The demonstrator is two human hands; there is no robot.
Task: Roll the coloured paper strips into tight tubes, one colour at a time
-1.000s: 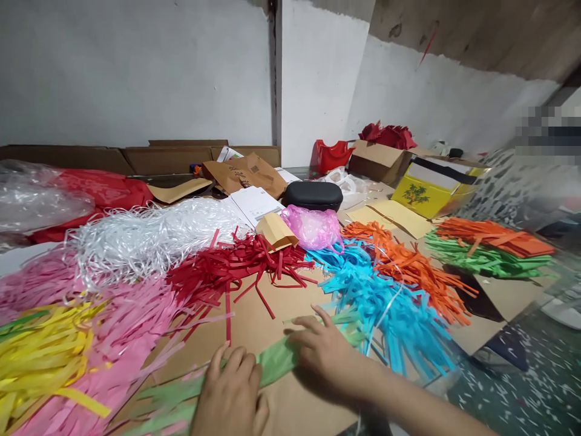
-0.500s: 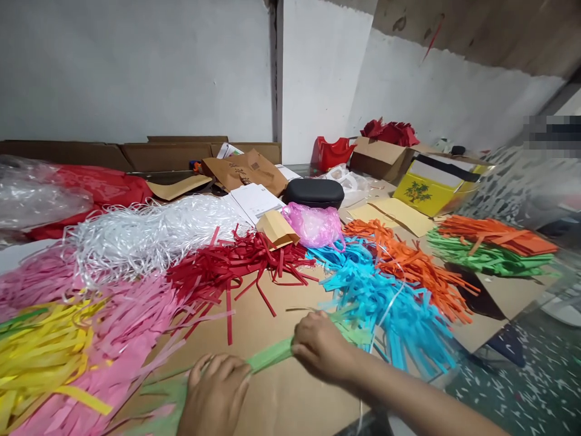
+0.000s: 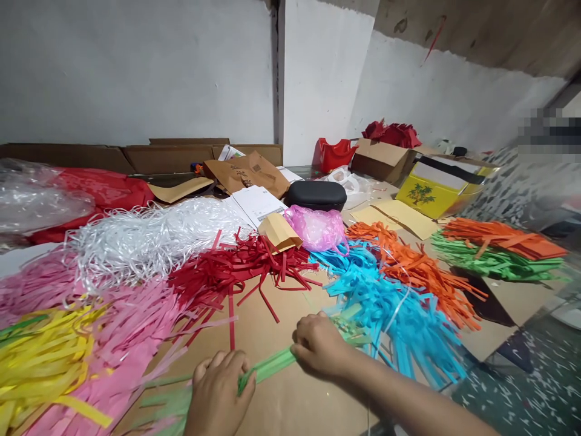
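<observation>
A bundle of light green paper strips [image 3: 275, 363] stretches between my two hands over the brown cardboard [image 3: 272, 309]. My left hand [image 3: 220, 390] is closed around the bundle, and loose strip ends fan out to its left, partly blurred. Closed in a fist, my right hand [image 3: 318, 345] grips the other part, with the ends poking out at its right. Blue strips [image 3: 394, 309] lie just past my right hand. Beyond the hands is a pile of dark red strips [image 3: 236, 260]. Pink strips [image 3: 131, 327] and yellow strips [image 3: 49, 351] spread to the left.
White stringy strands [image 3: 154, 236] lie behind the pink pile. A black case [image 3: 316, 195] and a pink plastic bag [image 3: 318, 229] sit in the middle. Orange strips [image 3: 417, 278], green strips [image 3: 494, 259] and a yellow box [image 3: 436, 188] are on the right.
My left hand has shifted slightly right along the bundle, its thumb and fingers now pinching the strips. The right hand stays almost in place. The view has moved a little.
</observation>
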